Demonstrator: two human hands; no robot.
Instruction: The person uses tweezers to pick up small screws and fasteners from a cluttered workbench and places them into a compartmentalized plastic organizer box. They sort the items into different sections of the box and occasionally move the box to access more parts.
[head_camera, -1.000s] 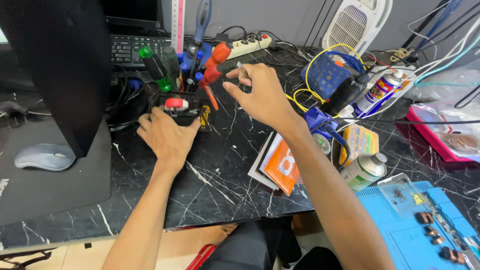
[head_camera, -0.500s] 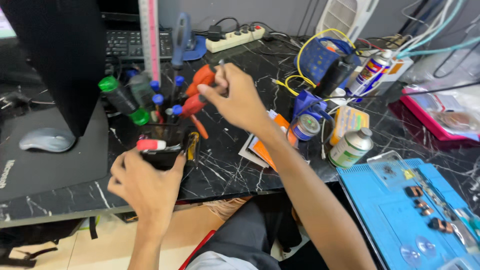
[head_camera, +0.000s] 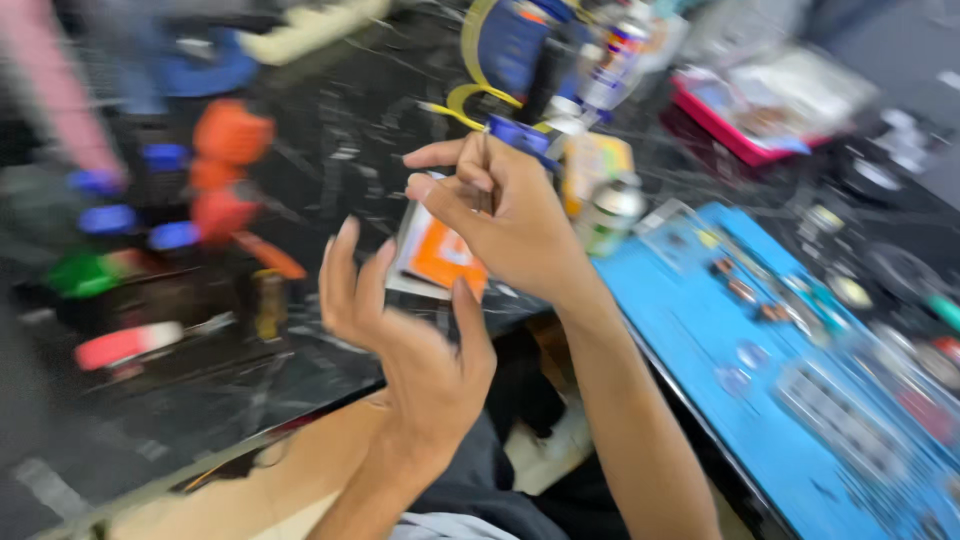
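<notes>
Thin tool (head_camera: 484, 165) in right hand (head_camera: 505, 215)

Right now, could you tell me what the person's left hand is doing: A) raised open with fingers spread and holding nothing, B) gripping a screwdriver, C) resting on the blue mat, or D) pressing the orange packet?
A: the left hand is lifted above the desk edge with its fingers spread and nothing in it, while the right hand pinches a thin tool.
</notes>
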